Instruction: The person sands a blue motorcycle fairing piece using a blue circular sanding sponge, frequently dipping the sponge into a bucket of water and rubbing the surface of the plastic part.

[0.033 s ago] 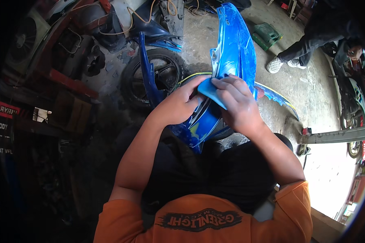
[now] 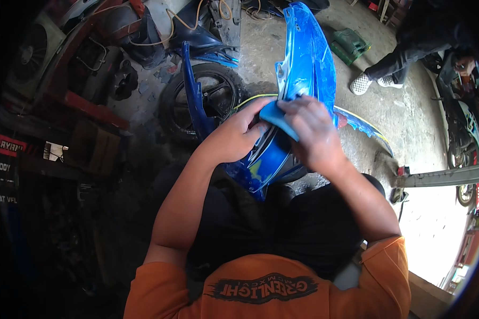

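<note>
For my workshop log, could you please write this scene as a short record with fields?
Left hand: at the left edge of the blue panel; grip partly hidden
Right hand: holds a light-blue pad over the panel
Left of panel: wheel with black tyre
Right of panel: green object; another person's patterned shoes

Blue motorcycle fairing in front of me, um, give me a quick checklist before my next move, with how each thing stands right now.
1. Right hand on the light-blue sheet: ok.
2. Left hand gripping the blue motorcycle fairing firmly: cannot tell, its fingertips are partly hidden.
3. Fairing surface free of whitish marks: not ok, pale streaks show on its upper part.
4. Fairing's underside sound: cannot tell, it faces away.
5. Bystander's patterned shoes apart from the fairing: ok.
</note>
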`<move>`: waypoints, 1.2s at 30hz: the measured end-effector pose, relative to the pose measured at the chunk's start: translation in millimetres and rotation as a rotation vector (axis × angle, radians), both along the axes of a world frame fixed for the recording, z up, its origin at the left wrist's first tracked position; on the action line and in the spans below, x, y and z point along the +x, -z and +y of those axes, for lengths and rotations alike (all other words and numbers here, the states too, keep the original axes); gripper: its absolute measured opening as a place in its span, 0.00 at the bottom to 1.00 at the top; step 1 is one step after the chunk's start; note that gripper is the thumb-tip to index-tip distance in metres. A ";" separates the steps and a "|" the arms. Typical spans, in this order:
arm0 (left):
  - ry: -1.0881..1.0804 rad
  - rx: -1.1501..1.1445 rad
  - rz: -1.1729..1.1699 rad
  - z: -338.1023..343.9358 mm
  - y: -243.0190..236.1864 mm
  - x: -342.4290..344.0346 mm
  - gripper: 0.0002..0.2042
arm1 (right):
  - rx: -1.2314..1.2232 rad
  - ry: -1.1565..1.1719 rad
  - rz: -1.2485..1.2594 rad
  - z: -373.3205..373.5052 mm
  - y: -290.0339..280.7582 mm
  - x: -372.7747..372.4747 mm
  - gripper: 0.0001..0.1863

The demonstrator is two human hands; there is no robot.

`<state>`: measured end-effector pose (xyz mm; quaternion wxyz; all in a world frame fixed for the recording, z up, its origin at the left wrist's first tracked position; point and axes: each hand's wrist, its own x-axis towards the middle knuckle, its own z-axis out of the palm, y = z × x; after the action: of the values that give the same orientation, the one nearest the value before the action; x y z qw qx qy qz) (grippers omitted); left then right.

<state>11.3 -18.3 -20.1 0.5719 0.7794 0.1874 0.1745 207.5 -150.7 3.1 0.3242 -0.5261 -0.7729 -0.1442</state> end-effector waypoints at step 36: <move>-0.037 0.047 0.167 3.9 -6.1 -1.8 0.28 | 0.039 -0.054 0.007 -1.6 5.0 35.1 0.21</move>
<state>9.6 -14.5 -14.0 0.5326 0.8006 0.2448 0.1240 242.6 -152.3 -1.9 0.3409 -0.4990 -0.7828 -0.1486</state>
